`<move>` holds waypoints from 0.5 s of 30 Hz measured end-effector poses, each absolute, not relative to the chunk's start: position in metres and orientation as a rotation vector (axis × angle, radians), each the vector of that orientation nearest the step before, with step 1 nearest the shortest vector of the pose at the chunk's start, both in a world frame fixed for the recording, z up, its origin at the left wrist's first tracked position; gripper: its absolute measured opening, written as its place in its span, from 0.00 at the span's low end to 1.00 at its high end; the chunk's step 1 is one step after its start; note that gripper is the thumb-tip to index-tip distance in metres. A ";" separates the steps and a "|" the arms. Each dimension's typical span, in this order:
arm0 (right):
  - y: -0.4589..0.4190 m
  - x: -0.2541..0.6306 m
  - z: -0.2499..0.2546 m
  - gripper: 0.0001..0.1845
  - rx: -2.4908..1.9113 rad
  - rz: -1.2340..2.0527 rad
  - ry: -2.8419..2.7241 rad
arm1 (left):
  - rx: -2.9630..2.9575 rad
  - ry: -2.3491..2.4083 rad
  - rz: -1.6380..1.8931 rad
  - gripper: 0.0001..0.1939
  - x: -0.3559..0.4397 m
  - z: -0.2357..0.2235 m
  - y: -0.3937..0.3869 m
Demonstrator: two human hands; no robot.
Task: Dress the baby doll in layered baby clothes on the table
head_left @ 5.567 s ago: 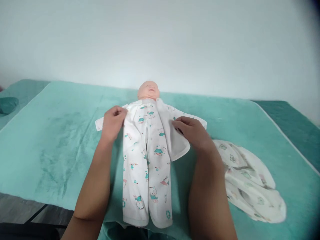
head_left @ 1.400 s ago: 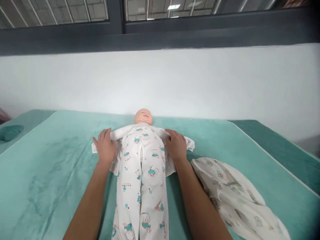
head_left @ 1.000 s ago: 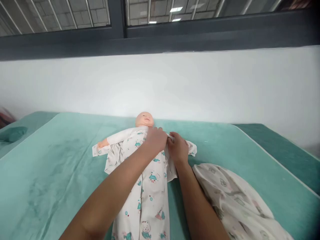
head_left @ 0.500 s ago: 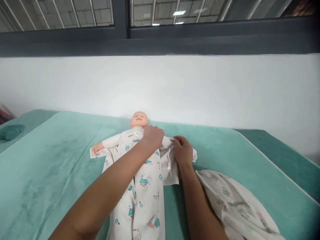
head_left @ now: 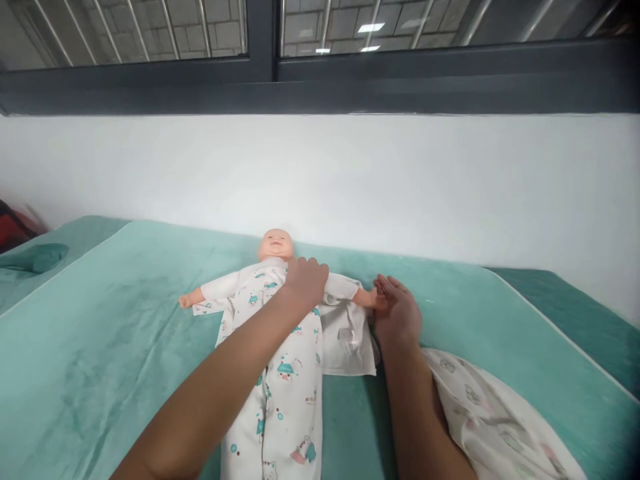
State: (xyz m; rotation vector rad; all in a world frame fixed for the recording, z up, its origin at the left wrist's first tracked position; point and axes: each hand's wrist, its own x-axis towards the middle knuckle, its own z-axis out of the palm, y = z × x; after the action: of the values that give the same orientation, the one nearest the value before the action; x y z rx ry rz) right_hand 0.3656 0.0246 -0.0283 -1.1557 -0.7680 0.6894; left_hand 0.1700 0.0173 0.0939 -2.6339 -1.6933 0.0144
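Observation:
A baby doll (head_left: 276, 245) lies on its back, its arms out to the sides, in a white short-sleeved undershirt. A white one-piece romper (head_left: 295, 380) with teal and pink prints covers its trunk and spreads downward; the romper's right side lies folded open beneath the doll's arm. My left hand (head_left: 309, 281) is closed at the doll's shoulder on the right of the picture; its fingertips are partly hidden. With its fingers closed round the doll's small hand (head_left: 369, 298), my right hand (head_left: 400, 317) keeps that arm stretched out to the right.
A printed white cloth (head_left: 500, 413) lies bunched beside my right forearm. Everything rests on a green padded surface (head_left: 125, 320) against a white wall (head_left: 320, 173) with a barred window above. Something red and black (head_left: 15, 227) sits at the far left edge.
My right hand has moved right, from the romper's sleeve area to the doll's hand. The doll's forearm on that side now shows bare. My left hand stays at the shoulder.

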 end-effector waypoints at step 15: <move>-0.024 0.256 0.022 0.21 -1.181 0.647 -1.850 | -2.599 -2.087 -1.379 0.26 0.053 0.057 -0.041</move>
State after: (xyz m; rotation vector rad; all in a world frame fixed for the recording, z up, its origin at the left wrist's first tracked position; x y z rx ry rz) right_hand 0.2562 -0.0239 0.0218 -1.1812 -1.8504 0.6469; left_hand 0.0534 -0.0409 0.0566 -2.5987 -2.0867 -1.3793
